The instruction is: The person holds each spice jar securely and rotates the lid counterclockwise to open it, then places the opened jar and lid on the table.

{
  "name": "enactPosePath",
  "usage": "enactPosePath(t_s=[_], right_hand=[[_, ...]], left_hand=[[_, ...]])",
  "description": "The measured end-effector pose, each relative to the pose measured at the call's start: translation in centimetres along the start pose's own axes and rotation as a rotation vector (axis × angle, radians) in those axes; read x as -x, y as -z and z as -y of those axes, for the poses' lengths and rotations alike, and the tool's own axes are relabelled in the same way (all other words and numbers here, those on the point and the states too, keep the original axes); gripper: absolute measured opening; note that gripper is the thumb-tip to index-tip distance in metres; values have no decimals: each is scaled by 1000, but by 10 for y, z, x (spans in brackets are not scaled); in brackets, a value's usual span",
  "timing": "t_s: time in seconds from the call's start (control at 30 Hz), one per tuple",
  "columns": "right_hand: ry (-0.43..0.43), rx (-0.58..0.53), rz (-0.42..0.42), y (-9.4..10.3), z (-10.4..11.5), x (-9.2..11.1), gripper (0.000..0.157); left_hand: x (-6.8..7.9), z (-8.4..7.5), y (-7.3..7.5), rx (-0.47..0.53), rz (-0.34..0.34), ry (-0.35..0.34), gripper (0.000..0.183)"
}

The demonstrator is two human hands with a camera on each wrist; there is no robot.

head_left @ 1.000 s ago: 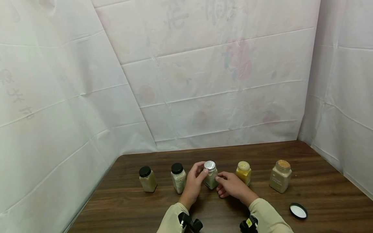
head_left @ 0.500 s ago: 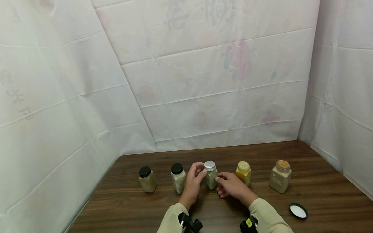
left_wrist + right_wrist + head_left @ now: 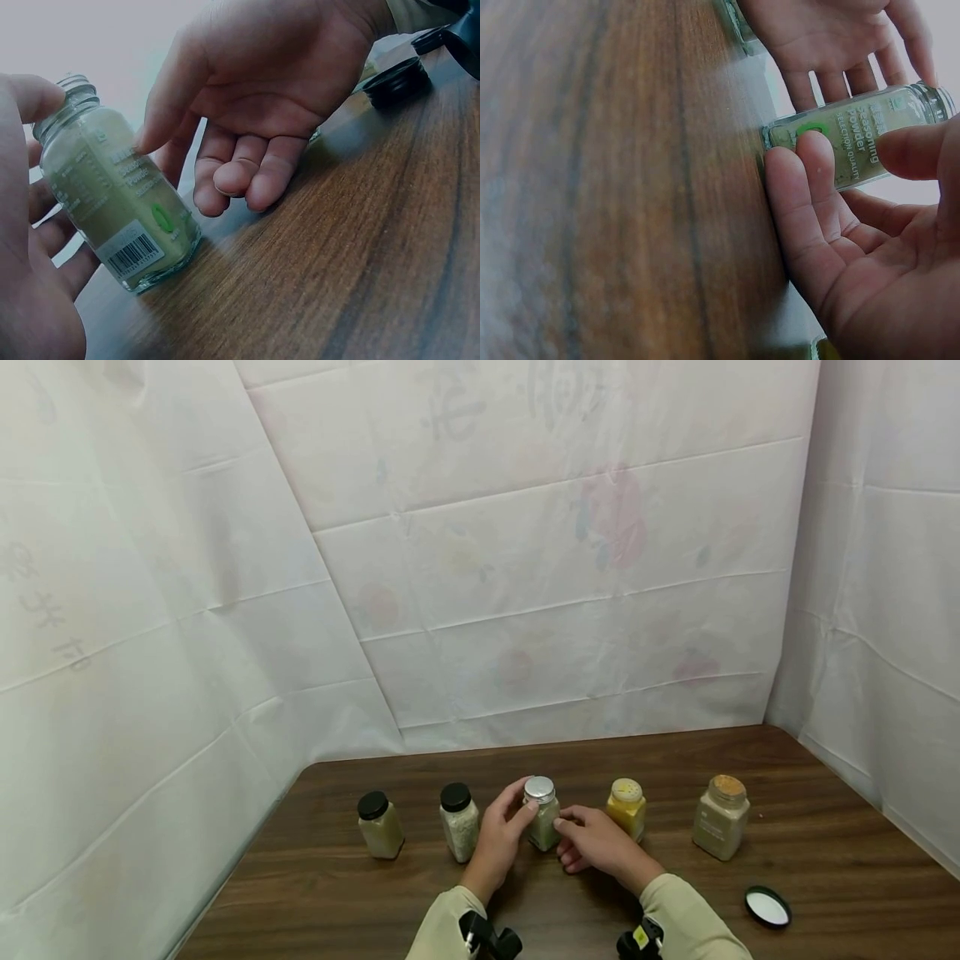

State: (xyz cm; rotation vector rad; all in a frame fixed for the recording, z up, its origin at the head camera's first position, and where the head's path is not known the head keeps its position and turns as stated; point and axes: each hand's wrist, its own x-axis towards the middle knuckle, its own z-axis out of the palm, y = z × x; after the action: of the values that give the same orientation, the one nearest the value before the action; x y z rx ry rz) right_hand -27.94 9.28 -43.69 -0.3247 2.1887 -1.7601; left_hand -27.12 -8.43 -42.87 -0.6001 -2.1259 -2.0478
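A small square glass jar of green seasoning powder with a silver top stands upright on the table between both hands. My left hand holds it by the neck, the thumb just under the silver top and the fingers round the far side. My right hand pinches the body of the jar between thumb and forefinger, its other fingers curled near the base. The left wrist view shows the neck's ridged rim and a barcode label. Printed lettering on the glass faces the right wrist camera.
Left on the brown wooden table stand two black-capped jars, one of tan powder and one of pale flakes. To the right are a yellow jar and a larger jar of brownish powder, both uncapped. A loose black lid lies nearer.
My left thumb has slid from the edge of the silver top to slightly below it. The right hand and the jar have stayed in place.
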Motion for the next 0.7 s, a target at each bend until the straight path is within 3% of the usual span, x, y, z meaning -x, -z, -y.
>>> enactPosePath(t_s=[0.23,0.7], right_hand=[[-17,6,3,2,-1,-2,46],[-6,19,-10,0,-2,-2,45]], left_hand=[[-1,-1,0,-19,16,0,40],[0,-2,-3,7,-26,-18,38]])
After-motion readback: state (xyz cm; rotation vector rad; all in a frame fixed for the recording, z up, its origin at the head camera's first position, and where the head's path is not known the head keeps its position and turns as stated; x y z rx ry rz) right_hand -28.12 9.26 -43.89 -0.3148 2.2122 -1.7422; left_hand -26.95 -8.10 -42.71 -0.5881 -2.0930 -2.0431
